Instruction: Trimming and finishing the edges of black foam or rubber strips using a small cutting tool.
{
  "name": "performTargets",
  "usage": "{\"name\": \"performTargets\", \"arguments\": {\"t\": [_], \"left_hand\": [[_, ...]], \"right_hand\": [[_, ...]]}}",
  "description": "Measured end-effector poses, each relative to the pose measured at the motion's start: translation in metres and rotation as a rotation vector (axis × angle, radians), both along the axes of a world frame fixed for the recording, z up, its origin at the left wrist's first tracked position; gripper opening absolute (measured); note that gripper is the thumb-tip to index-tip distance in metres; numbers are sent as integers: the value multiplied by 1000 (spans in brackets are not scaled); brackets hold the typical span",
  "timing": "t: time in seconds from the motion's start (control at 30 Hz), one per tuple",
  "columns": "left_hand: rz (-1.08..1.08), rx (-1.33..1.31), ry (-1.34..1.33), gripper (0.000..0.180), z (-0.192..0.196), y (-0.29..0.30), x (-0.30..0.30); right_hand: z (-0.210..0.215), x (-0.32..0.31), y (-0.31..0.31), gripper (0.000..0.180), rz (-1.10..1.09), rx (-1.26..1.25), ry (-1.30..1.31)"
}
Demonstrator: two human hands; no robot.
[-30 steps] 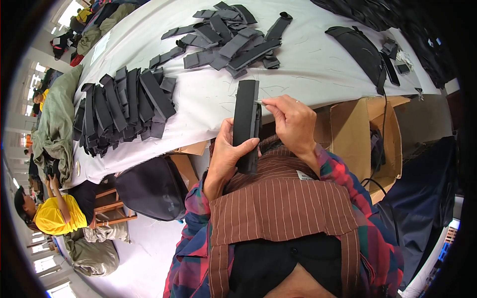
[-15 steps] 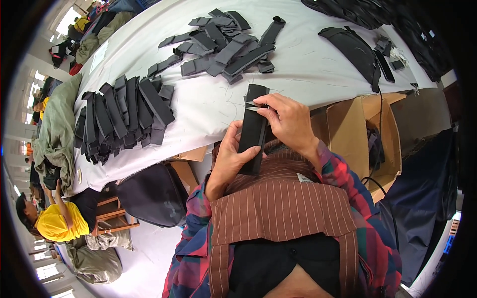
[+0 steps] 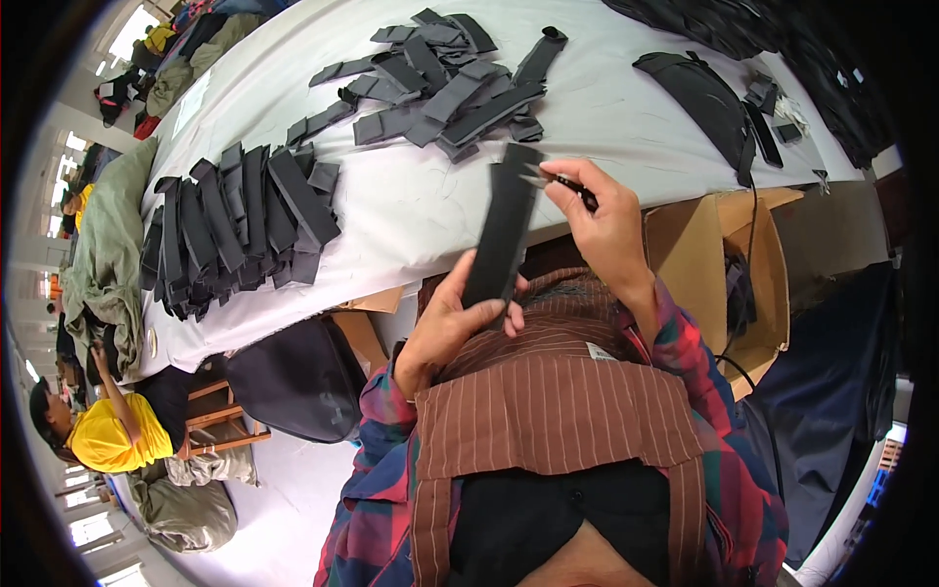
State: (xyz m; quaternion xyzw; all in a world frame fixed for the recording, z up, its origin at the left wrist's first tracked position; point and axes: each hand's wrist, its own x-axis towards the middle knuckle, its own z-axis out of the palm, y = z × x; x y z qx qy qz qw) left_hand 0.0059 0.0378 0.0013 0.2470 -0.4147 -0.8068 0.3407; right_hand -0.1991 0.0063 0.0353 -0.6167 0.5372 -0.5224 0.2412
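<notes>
White table (image 3: 421, 210), black strips (image 3: 240, 220), workroom

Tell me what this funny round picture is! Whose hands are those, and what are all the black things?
The picture comes from a camera worn on a person's head, looking down. Its lens is very wide, so straight edges bend and the view looks round. The two hands belong to that person. The left hand holds the lower end of a long black strip. The right hand holds a small thin tool at the strip's top end; it is too small to tell what kind. In front lies a white table. On it are a neat row of black strips, a loose pile of black strips, and a bigger curved black piece. A cardboard box stands on the right. Down at the left sits another person in a yellow shirt.
</notes>
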Motion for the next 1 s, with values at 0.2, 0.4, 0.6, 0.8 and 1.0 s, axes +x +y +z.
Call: {"name": "performTargets", "arguments": {"t": [0.2,0.4,0.6,0.8,1.0], "left_hand": [[151,90,20,36,-1,-11,-1],[200,109,54,30,-1,-16,-5],[145,10,-19,28,-12,-22,-7],[250,34,-1,29,-1,-21,-14],[293,14,-65,31,-7,-26,-15]], "right_hand": [[-20,23,16,16,301,50,221],[-18,17,8,17,288,55,181],[-15,23,0,15,287,26,213],[-21,14,-4,15,262,-32,201],[-13,22,-4,11,200,8,98]]}}
